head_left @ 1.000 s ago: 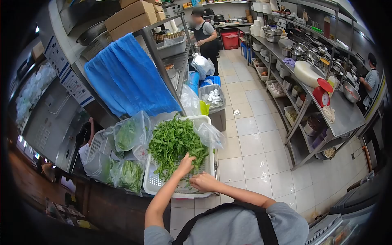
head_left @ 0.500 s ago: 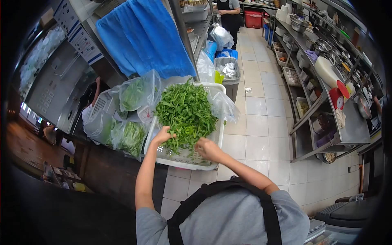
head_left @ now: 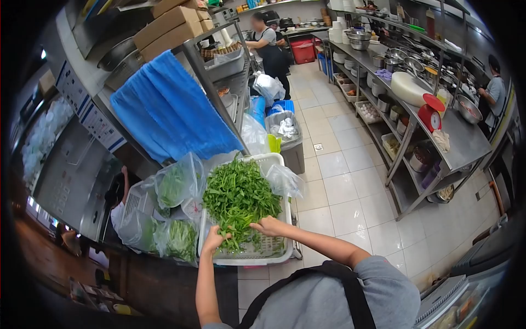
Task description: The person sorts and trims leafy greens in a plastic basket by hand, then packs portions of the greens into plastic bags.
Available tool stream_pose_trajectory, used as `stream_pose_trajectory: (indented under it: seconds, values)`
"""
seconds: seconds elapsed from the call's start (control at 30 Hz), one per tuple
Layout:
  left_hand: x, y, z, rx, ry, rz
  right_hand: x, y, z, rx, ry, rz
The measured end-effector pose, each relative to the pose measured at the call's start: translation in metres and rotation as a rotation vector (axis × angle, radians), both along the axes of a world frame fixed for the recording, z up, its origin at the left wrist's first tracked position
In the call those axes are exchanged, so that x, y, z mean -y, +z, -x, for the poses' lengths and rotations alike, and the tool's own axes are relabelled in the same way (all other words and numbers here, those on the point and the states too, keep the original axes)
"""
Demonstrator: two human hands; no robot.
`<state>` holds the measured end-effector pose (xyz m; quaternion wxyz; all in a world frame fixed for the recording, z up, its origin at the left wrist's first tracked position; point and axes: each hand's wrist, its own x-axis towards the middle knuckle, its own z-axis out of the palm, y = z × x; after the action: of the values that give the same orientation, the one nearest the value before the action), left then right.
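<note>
A white perforated plastic basket [head_left: 276,255] stands in front of me, heaped with leafy greens [head_left: 238,189]. At the near left side of the heap, my left hand [head_left: 215,239] has its fingers closed on some green stems. My right hand [head_left: 268,226] is pinched on the greens at the near right, above the bare part of the basket floor. The fingertips of both hands are partly covered by leaves. A clear plastic bag [head_left: 285,181] hangs over the basket's right rim.
Bagged greens [head_left: 181,238] sit left of the basket. A blue towel [head_left: 175,109] hangs from the shelf behind. On the right, a steel rack [head_left: 460,148] carries a red scale [head_left: 430,112] and pots. Co-workers [head_left: 271,49] stand farther off, one at far right [head_left: 493,93]. A grey bin [head_left: 287,145] is beyond the basket.
My head view has tilted up, showing more of the kitchen and co-workers. My right hand has moved left and up onto the greens, closer to my left hand.
</note>
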<state>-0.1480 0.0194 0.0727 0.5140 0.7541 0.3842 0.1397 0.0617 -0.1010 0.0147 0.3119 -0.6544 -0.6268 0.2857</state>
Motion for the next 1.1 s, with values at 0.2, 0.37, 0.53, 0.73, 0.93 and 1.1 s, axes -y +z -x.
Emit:
stream_pose_trajectory:
  seconds: [0.2, 0.37, 0.53, 0.73, 0.93, 1.1]
  values:
    - [0.037, 0.036, 0.004, 0.198, 0.120, -0.047, 0.010, 0.016, 0.014, -0.578, 0.054, 0.419]
    - [0.060, 0.019, -0.003, 0.343, 0.263, -0.159, 0.025, 0.040, 0.046, -1.398, 0.062, 0.548]
    - [0.106, -0.002, -0.025, 0.260, 0.233, -0.534, 0.012, 0.036, 0.044, -1.929, -0.063, 0.358]
    - [0.139, -0.001, -0.039, 0.078, -0.033, -0.634, 0.001, 0.017, 0.032, -1.700, -0.218, 0.340]
    - [0.139, 0.042, -0.016, -0.061, -0.348, -0.595, 0.006, 0.022, 0.022, -1.304, -0.433, -0.022]
    - [0.097, 0.050, 0.009, -0.098, -0.187, -0.567, 0.014, 0.025, 0.013, -1.008, -0.384, -0.125]
